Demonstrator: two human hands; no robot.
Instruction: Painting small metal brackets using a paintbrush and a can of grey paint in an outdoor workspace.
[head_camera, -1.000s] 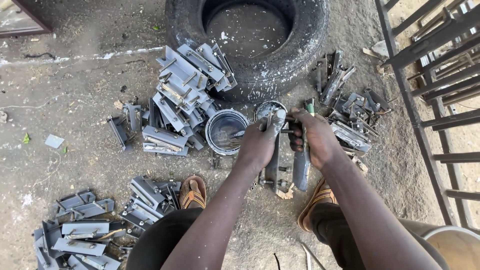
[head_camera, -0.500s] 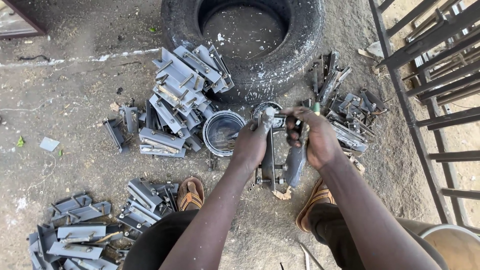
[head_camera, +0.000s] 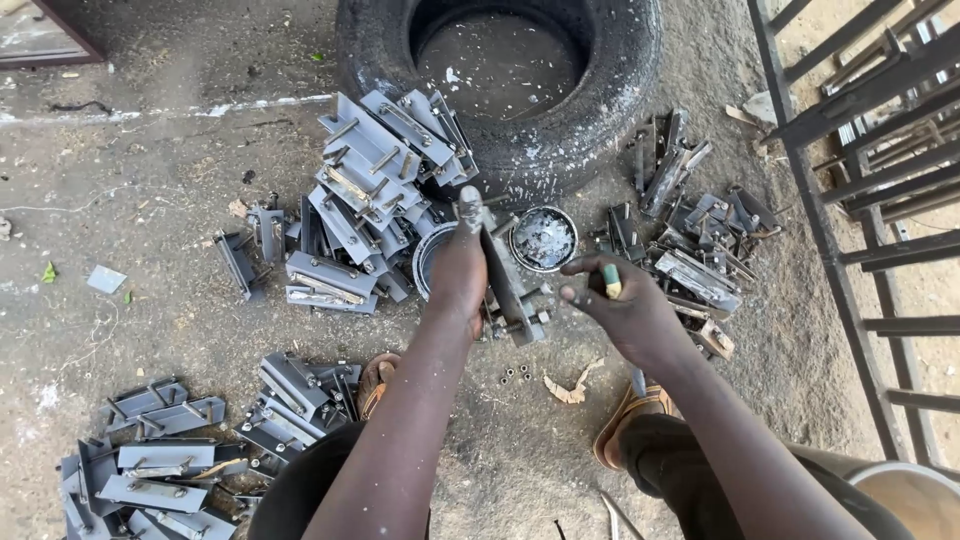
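Note:
My left hand (head_camera: 458, 275) grips a long grey metal bracket (head_camera: 508, 290) and holds it tilted above the dirt ground, one end pointing up toward the tyre. My right hand (head_camera: 625, 305) is just right of the bracket, apart from it, with its fingers closed on a small brush with a green and yellow handle (head_camera: 610, 281). A round tin of silvery paint (head_camera: 543, 238) stands just beyond the bracket. A second round tin (head_camera: 428, 262) is partly hidden behind my left hand.
A large black tyre (head_camera: 610, 110) lies ahead. Heaps of grey metal brackets lie at the left of the tins (head_camera: 365, 205), at the right (head_camera: 700, 250) and near my left foot (head_camera: 170, 450). A dark metal gate (head_camera: 870, 180) stands at the right. Several small nuts (head_camera: 515, 374) lie on the ground.
My right hand has drawn the brush off the bracket and moved right. My left hand has turned the bracket, raising its far end.

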